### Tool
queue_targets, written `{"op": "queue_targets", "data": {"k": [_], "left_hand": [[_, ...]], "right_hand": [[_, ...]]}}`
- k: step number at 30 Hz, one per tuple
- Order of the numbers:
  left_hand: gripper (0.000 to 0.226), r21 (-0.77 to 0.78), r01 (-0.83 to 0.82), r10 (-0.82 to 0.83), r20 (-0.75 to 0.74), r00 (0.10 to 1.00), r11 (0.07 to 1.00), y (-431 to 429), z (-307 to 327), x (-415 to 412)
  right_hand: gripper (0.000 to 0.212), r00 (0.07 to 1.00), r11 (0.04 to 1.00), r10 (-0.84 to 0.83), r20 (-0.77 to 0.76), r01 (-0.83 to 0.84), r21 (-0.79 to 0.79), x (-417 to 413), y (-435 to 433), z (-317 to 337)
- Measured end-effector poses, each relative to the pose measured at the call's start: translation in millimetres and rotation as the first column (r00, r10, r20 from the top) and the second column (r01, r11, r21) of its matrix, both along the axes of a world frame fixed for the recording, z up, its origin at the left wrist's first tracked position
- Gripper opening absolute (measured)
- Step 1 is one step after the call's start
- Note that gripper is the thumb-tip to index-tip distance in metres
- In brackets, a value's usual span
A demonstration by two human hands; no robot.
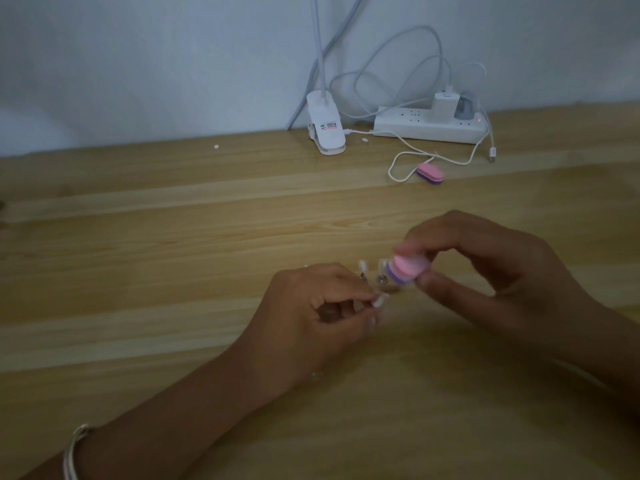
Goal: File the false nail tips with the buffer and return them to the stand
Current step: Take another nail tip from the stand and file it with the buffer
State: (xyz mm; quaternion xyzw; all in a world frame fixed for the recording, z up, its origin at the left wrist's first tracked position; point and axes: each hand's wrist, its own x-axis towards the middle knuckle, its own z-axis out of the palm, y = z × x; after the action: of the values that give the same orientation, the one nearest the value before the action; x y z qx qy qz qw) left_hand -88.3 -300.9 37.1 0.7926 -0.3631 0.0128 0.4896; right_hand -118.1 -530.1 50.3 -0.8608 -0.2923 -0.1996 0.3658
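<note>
Pale wooden table (pixel 173 237), dim light — the left hand (pixel 311 306) pinches 1 false nail tip (pixel 379 301), and the right hand (pixel 485 271) grips the pink buffer (pixel 407 270) just above it. Filing looks underway; the blurred stand (pixel 363 270) behind awaits this tip — how many are finished is unclear.

Left hand (pixel 311 306): bare; nail detail lost to blur.
Right hand (pixel 485 268): bare; fingertips blurred, so no marks can be read.
Left forearm (pixel 194 403): bare from the hand back to the bangle.
Right forearm (pixel 609 341): bare where it shows; mostly in shadow.
Bangle (pixel 74 452): worn round the left forearm, well back from the hand; thin silver-toned metal, smooth and plain; reads as two or three narrow bands side by side; pale glint along one rim.
Light: dim; finer marks on either arm cannot be made out.
</note>
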Motion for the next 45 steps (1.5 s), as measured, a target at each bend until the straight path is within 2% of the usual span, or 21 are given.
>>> {"op": "queue_targets", "data": {"k": [3, 5, 8, 11, 13, 17, 22, 26, 32, 36, 40, 43, 45], "left_hand": [[0.014, -0.018, -0.002, 0.002, 0.001, 1.000, 1.000, 1.5, 1.0, 0.3], [0.015, -0.035, -0.015, 0.015, -0.005, 1.000, 0.999, 1.3, 0.7, -0.5], [0.010, -0.089, -0.030, 0.023, -0.077, 0.997, 0.996, 1.6, -2.5, -0.3], [0.010, -0.127, -0.014, -0.003, -0.126, 0.992, 0.992, 3.3, -3.6, -1.0], [0.014, -0.123, -0.008, -0.004, -0.095, 0.995, 0.992, 3.5, -3.2, -0.4], [0.009, -0.128, -0.055, 0.039, -0.125, 0.991, 0.990, 2.0, -5.5, 2.9], [0.017, -0.099, -0.003, -0.005, -0.078, 0.997, 0.995, 3.2, -5.1, 2.6], [0.008, -0.124, -0.020, 0.003, -0.139, 0.990, 0.992, 2.3, -5.6, 2.2], [0.009, -0.172, 0.002, -0.040, -0.215, 0.976, 0.985, 2.4, -6.3, -0.9], [0.015, -0.200, -0.004, -0.044, -0.235, 0.971, 0.980, 1.5, -6.6, 2.0], [0.010, -0.202, 0.001, -0.050, -0.239, 0.970, 0.979, 2.9, -8.2, 3.9], [0.013, -0.209, -0.027, -0.024, -0.237, 0.971, 0.977, 3.0, -9.7, 4.5], [0.012, -0.205, -0.045, -0.006, -0.243, 0.970, 0.978, 3.6, -10.9, 4.4]], "right_hand": [[0.023, 0.995, 0.992, 0.095, 0.037, -0.091, -0.088, -8.2, 10.7, -1.3], [0.024, 0.995, 0.987, 0.083, 0.062, -0.074, -0.140, -8.3, 11.2, -2.5], [0.024, 0.994, 0.992, 0.016, 0.106, -0.003, -0.125, -4.9, 8.5, -1.9], [0.022, 0.989, 0.986, 0.049, 0.136, -0.026, -0.164, -7.4, 14.9, -8.4], [0.021, 0.986, 0.979, 0.077, 0.149, -0.047, -0.198, -8.6, 16.9, -11.8], [0.019, 0.990, 0.984, 0.004, 0.141, 0.021, -0.175, -2.1, 7.2, -7.7], [0.023, 0.984, 0.978, 0.060, 0.167, -0.025, -0.206, -8.5, 20.4, -15.0], [0.020, 0.987, 0.982, -0.040, 0.155, 0.067, -0.176, -0.4, 8.8, -9.7], [0.022, 0.982, 0.981, -0.047, 0.183, 0.080, -0.177, -0.9, 8.9, -9.3], [0.020, 0.977, 0.987, -0.117, 0.175, 0.135, -0.092, -1.4, 9.3, -5.7], [0.021, 0.986, 0.994, -0.040, 0.160, 0.055, -0.091, -7.5, 18.4, -6.6], [0.022, 0.984, 0.983, -0.134, 0.116, 0.147, -0.109, -3.7, 13.0, -4.9], [0.025, 0.972, 0.965, -0.235, 0.022, 0.236, -0.117, -0.6, 5.0, -0.9]]}}
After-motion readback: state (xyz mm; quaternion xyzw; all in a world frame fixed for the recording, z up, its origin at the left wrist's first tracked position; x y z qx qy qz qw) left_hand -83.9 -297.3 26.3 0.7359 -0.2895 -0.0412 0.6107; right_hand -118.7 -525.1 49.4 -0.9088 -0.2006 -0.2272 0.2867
